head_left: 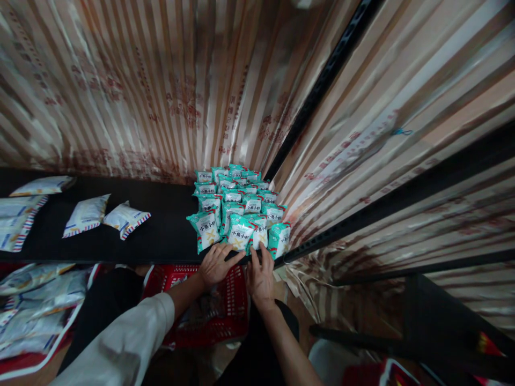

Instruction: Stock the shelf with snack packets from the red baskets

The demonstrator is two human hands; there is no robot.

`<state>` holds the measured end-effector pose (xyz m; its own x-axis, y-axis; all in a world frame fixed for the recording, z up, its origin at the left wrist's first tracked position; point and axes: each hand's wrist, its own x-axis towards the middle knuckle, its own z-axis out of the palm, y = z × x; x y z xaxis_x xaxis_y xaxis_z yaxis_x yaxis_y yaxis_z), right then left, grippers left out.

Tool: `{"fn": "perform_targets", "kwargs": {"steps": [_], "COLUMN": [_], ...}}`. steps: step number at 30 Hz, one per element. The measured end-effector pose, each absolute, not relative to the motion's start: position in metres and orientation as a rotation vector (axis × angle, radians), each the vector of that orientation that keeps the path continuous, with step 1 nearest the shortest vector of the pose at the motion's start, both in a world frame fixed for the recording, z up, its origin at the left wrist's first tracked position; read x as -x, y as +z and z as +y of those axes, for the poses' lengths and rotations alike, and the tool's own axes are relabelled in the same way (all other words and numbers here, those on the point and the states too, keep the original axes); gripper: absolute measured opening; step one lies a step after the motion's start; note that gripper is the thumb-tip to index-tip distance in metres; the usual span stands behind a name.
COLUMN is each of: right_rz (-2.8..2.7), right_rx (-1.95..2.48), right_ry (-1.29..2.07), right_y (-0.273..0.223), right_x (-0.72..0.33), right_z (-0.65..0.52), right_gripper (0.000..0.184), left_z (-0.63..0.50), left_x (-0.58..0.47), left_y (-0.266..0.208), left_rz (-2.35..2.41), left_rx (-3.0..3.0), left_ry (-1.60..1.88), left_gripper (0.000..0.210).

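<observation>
Several small teal-and-white snack bags (240, 231) stand in tight rows at the right end of the black shelf. My left hand (217, 264) is at the shelf's front edge, below the front row, its fingers extended and its thumb stretched to the right. Beside it, my right hand (260, 276) reaches up with fingers outstretched, the tips at the lower part of a front bag (259, 231). Neither hand is closed around a bag. Another bag (279, 239) stands at the row's right end, slightly tilted.
Larger white bags with striped edges (86, 215) lie on the left of the black shelf (169, 225). Under it are a red basket (237, 316) and a container of white bags (36, 316) at left. Striped plastic sheeting (181, 91) and a dark metal post (309, 107) stand behind.
</observation>
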<state>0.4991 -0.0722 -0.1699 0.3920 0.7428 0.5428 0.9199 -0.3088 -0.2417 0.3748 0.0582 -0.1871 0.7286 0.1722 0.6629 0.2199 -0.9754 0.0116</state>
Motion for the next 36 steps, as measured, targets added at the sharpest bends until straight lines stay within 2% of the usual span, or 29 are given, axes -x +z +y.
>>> {"fn": "perform_targets", "kwargs": {"steps": [10, 19, 25, 30, 33, 36], "right_rz": [-1.447, -1.405, -1.472, -1.409, -1.372, -1.31], "right_rx": [2.115, 2.079, 1.997, 2.008, 2.021, 2.041], "right_ry": [-0.42, -0.459, -0.394, -0.342, -0.311, -0.257], "right_y": [-0.175, -0.166, -0.165, -0.168, -0.165, -0.159], "right_x": [-0.491, -0.468, -0.442, -0.417, -0.404, -0.393], "right_z": [-0.073, -0.078, -0.067, -0.053, -0.045, -0.04], "right_gripper": [0.057, 0.047, 0.046, 0.041, 0.039, 0.039], "left_z": [0.051, 0.047, 0.057, 0.076, 0.092, 0.106], "left_x": [-0.356, -0.317, -0.29, -0.301, -0.315, -0.326], "left_y": [-0.19, -0.182, -0.17, -0.159, -0.153, -0.146], "left_rz": [-0.369, -0.287, -0.709, -1.456, -1.725, -1.728], "left_rx": [2.952, 3.003, 3.098, 3.047, 3.117, 3.185], "left_ry": [-1.027, -1.102, -1.256, -1.601, -1.576, -1.505], "left_gripper": [0.038, 0.036, 0.037, 0.048, 0.055, 0.059]}}
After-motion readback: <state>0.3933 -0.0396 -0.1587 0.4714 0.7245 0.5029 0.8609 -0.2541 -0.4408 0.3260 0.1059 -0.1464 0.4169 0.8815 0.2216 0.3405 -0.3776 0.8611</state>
